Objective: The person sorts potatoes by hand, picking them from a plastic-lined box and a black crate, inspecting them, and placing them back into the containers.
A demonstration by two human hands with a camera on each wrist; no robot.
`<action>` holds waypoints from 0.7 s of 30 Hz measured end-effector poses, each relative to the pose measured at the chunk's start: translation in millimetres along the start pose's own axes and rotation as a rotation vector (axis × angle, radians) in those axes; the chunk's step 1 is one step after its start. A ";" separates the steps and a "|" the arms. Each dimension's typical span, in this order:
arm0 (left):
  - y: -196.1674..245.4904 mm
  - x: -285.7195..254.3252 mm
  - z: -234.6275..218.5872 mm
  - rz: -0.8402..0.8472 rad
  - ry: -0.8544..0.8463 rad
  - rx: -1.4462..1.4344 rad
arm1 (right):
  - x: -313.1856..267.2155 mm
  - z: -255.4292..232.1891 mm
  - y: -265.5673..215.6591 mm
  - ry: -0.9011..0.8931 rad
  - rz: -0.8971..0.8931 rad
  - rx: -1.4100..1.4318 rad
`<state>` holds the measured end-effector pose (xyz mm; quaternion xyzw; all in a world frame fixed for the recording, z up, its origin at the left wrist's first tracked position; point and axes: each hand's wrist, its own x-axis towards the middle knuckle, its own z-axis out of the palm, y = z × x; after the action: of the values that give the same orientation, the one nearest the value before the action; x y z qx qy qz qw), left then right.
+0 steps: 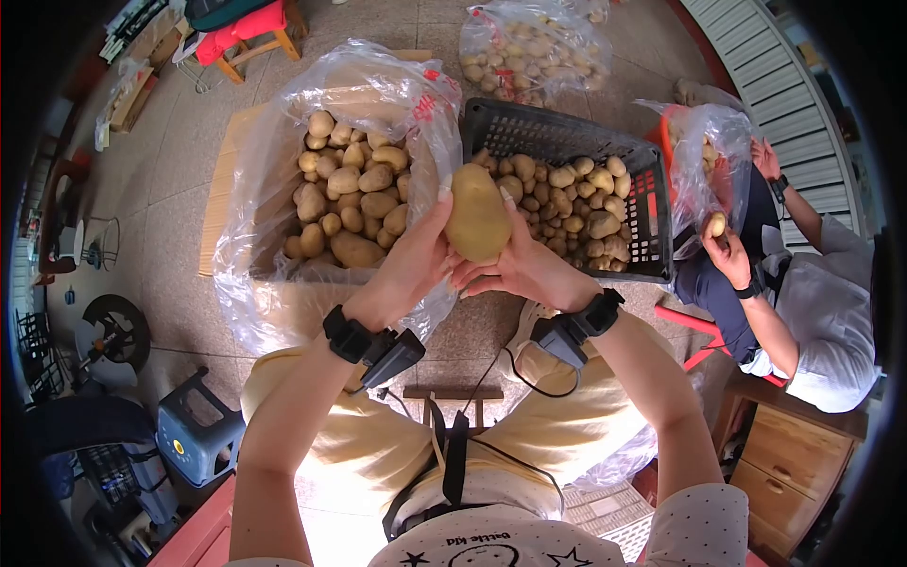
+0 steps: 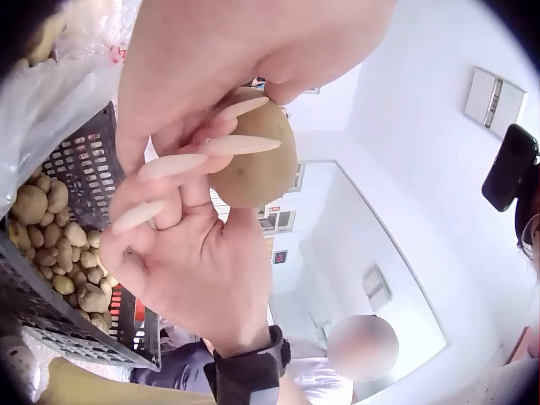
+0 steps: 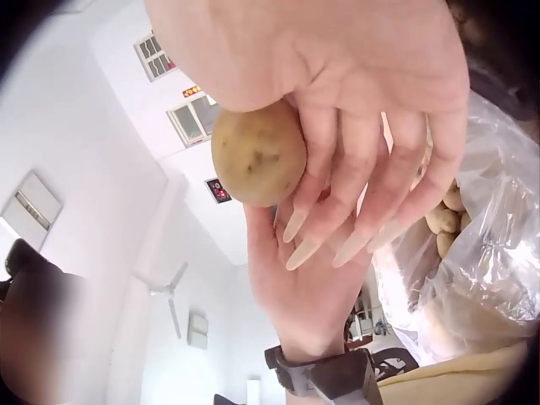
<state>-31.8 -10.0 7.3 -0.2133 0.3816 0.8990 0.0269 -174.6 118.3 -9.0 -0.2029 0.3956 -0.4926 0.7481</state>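
Observation:
A large, smooth yellow-brown potato (image 1: 478,214) is held up between both hands, in front of the body. My left hand (image 1: 414,250) grips it along its left side, and my right hand (image 1: 534,265) grips the right side, with fingers curled beneath. In the left wrist view, long pale nails lie against the potato (image 2: 253,169). The right wrist view shows one end of the potato (image 3: 258,156), with small dark eyes. To the left stands a plastic-lined cardboard box (image 1: 248,222) of potatoes; to the right, a black crate (image 1: 557,123) holds smaller ones.
Another person (image 1: 822,302) sits at the right, holding a small potato (image 1: 717,224) beside a plastic-lined red container (image 1: 667,142). A clear bag of potatoes (image 1: 539,57) lies behind the crate. A blue stool (image 1: 198,430) stands at lower left, a wooden cabinet (image 1: 784,463) at lower right.

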 end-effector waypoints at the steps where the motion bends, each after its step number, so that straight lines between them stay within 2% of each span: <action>1: 2.6 0.1 6.3 0.033 0.035 -0.062 | -0.9 2.7 -2.7 0.000 -0.001 0.001; 3: 4.2 0.6 9.2 0.066 0.072 -0.123 | -2.5 9.7 -8.9 0.176 0.050 -0.229; 4: 4.8 1.8 7.8 0.097 0.112 -0.122 | -2.2 11.1 -8.6 0.175 0.050 -0.228; 6: 6.7 3.9 3.3 0.128 0.153 -0.119 | -2.0 13.9 -7.5 0.337 0.037 -0.305; 8: 9.5 5.0 -4.1 0.115 0.269 -0.099 | -3.1 13.8 -8.2 0.372 0.021 -0.326; 12: 14.9 3.6 -13.0 0.071 0.297 -0.057 | -6.3 13.3 -11.4 0.424 -0.012 -0.334; 15: 14.6 2.7 -11.6 0.091 0.381 0.090 | -9.5 15.8 -14.9 0.430 -0.012 -0.343; 17: 9.4 7.6 -19.0 0.115 0.468 0.413 | -10.1 13.0 -13.7 0.423 -0.025 -0.334; 18: 10.2 7.3 -18.8 0.115 0.468 0.414 | -9.9 11.6 -12.8 0.417 -0.039 -0.326; 20: 12.5 6.3 -17.3 0.289 0.327 0.677 | -9.0 9.1 -10.4 0.433 -0.047 -0.323; 21: 12.1 5.8 -15.7 0.288 0.326 0.678 | -9.0 8.4 -9.7 0.450 -0.054 -0.321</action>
<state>-34.0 -30.2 3.4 -0.2766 0.6819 0.6710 -0.0916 -175.3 121.5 6.4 -0.2149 0.6194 -0.4760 0.5862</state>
